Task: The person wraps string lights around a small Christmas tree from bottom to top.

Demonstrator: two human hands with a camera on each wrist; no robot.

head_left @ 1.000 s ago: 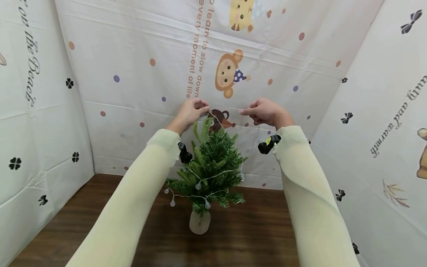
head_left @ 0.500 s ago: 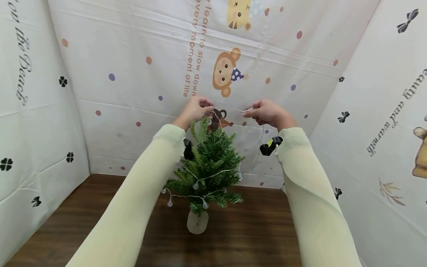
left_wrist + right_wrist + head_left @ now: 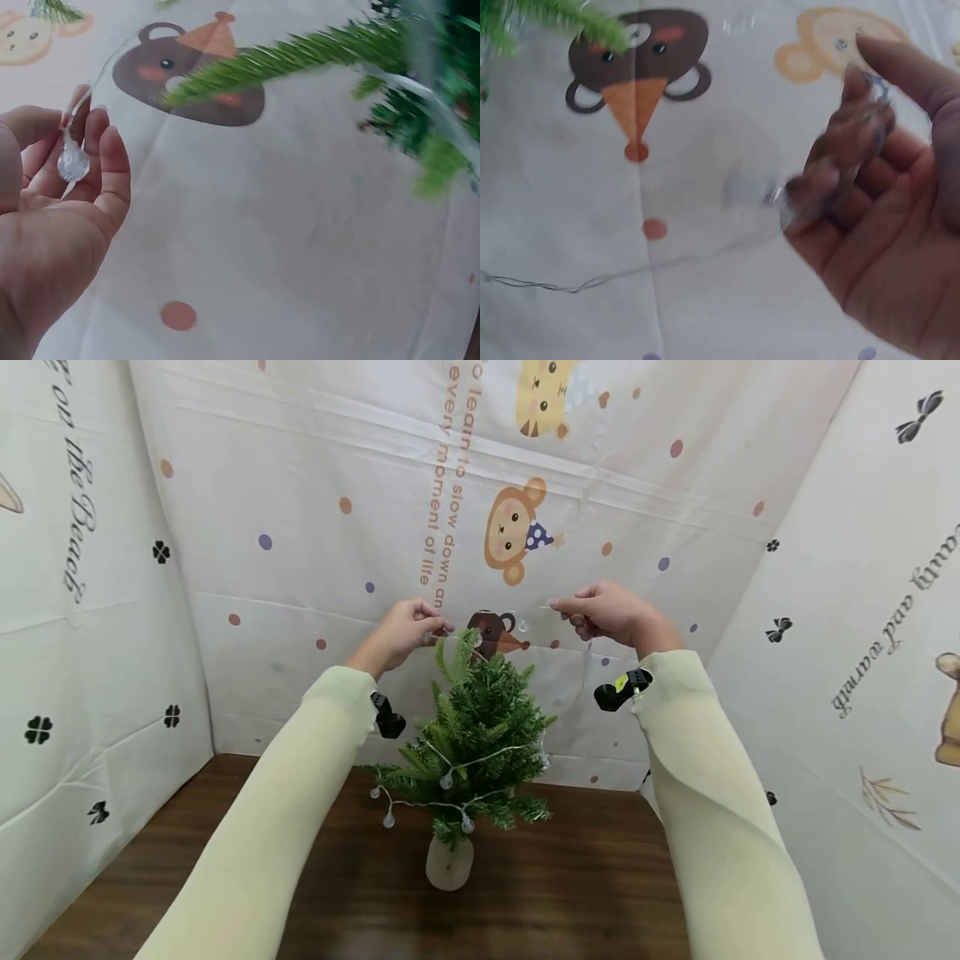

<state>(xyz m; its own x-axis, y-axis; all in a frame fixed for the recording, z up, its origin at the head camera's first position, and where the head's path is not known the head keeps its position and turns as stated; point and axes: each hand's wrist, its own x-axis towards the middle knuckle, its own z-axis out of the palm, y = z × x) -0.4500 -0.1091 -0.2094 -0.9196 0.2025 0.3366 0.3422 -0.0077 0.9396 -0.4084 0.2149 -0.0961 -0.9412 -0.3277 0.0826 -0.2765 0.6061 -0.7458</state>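
Note:
A small green artificial Christmas tree stands in the middle of the head view, with a string of clear-bulb fairy lights looped around its lower branches. Left of the treetop, my left hand pinches the light wire between thumb and fingers. In the left wrist view a clear bulb lies in front of those fingers. My right hand, right of the treetop and higher, grips another stretch of the string with curled fingers. From it a wire trails left in the right wrist view, beside a blurred bulb.
The tree's pale base stands on a dark wood-grain tabletop. White printed cloth backdrops enclose the back and both sides. A light-green branch reaches toward my left hand.
My left hand has moved left and slightly down with the wire, away from my right hand. The right hand has shifted only a little to the right. The tree stays put.

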